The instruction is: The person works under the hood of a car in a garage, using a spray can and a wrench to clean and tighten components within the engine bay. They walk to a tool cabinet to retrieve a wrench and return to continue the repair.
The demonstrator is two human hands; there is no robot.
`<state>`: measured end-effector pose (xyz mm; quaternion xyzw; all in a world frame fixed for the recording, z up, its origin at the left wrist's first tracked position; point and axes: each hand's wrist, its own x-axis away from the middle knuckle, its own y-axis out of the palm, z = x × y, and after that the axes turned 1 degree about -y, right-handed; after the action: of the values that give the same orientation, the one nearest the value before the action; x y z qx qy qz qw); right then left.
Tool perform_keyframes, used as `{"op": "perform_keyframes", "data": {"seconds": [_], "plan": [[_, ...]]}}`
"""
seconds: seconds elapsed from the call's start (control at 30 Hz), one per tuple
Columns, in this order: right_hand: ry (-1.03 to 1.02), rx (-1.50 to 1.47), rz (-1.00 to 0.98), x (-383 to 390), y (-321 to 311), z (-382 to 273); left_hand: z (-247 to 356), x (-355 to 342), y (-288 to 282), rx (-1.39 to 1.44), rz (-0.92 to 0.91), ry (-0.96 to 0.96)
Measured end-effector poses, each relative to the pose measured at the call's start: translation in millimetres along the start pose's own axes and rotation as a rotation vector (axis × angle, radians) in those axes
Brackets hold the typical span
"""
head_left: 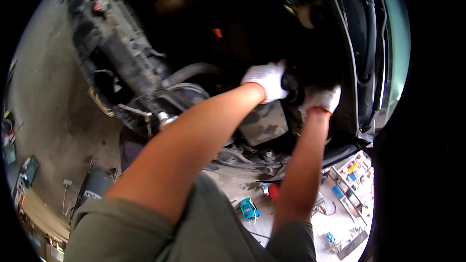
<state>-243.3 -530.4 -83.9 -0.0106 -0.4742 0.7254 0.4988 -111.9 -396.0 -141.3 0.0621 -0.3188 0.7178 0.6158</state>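
Both my hands wear white knit gloves with orange cuffs and reach into the dark engine bay of a car. My left hand (265, 82) is curled against a black rounded part (291, 79), and its fingers look closed around it. Lower and to the right, my right hand (324, 98) reaches down close to the bay's right side. Its fingers are blurred and sunk in shadow, so what they touch is hidden. A grey box-shaped part (264, 123) with dark patches sits just below my hands. A pale curved hose (191, 72) runs to the left of them.
The car's front frame (121, 29) borders the bay on the left, and the windshield (399, 43) lies far right. A teal canister-like object (249, 210) and a red one (274, 192) stand on the floor below. Shelving with small items (350, 191) is at lower right.
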Motion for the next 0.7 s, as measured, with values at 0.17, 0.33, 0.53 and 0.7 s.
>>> {"op": "perform_keyframes", "data": {"seconds": [0.17, 0.33, 0.53, 0.7], "plan": [[0.326, -2.149, -0.015, 99.1, -14.2, 5.5, -24.8, 19.2, -6.0, -0.024, 0.176, 0.034], [0.014, -1.482, -0.201, 292.1, 6.0, -14.7, -81.3, 151.9, -58.2, 0.030, 0.612, 0.470], [-0.003, -1.523, -0.477, 459.6, 56.8, -70.9, -223.2, 307.5, -115.5, -0.630, 0.479, 0.235], [0.051, -1.784, -0.297, 493.3, 43.2, -104.1, -246.0, 301.7, -75.2, -0.898, 0.293, 0.229]]}}
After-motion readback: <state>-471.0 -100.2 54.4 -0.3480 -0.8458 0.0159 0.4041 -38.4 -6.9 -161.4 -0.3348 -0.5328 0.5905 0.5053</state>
